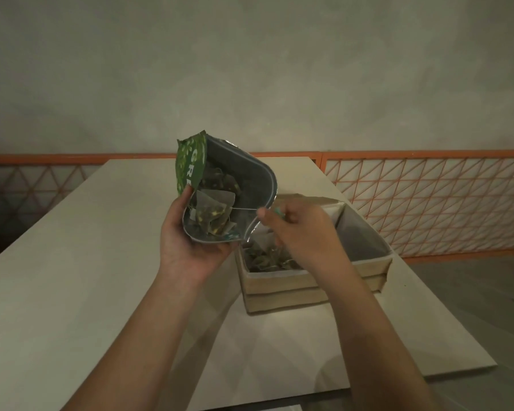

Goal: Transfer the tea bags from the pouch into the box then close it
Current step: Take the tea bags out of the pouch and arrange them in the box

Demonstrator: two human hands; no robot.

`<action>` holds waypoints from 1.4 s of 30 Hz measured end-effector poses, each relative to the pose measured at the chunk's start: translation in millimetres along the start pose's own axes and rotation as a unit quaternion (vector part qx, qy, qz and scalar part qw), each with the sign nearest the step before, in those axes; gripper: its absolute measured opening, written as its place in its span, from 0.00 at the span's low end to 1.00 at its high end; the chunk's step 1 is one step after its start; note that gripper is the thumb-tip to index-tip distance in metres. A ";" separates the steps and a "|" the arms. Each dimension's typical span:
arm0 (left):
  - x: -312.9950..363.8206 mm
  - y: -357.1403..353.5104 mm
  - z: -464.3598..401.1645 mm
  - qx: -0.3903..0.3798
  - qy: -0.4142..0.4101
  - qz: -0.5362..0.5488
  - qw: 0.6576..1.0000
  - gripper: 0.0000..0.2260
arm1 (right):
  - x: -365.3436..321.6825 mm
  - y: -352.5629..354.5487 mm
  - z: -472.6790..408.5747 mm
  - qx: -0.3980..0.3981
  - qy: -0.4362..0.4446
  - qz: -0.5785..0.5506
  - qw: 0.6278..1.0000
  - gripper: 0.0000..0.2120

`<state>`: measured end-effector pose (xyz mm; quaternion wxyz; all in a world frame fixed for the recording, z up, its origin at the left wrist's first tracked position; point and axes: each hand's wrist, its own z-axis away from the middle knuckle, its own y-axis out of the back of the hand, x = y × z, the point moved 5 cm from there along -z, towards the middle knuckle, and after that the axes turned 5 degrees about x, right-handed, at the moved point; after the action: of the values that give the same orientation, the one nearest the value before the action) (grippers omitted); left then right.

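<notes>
My left hand grips the green foil pouch from below, its mouth open towards me above the table. Several pyramid tea bags lie inside it. My right hand pinches the tag of one tea bag, and its thin string runs taut from the pouch's mouth to my fingers. Under my right hand stands the open cardboard box with a pale lining; several tea bags lie at its near left end. The box's flaps stand open at the back.
The box stands on a pale table whose right edge runs close beside it. An orange lattice railing lines the back and right side, in front of a plain wall.
</notes>
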<state>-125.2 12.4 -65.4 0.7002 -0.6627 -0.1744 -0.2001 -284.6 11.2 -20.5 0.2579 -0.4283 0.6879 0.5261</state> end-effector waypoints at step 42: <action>-2.9 -1.2 -2.4 -0.033 0.022 0.019 0.999 0.23 | 66.9 21.2 -35.1 -0.050 -0.036 0.150 0.987 0.10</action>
<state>-128.3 10.1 -66.1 0.6855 -0.6838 -0.1398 -0.2071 -332.9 -41.6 -52.7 0.1786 -0.3133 0.7080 0.6072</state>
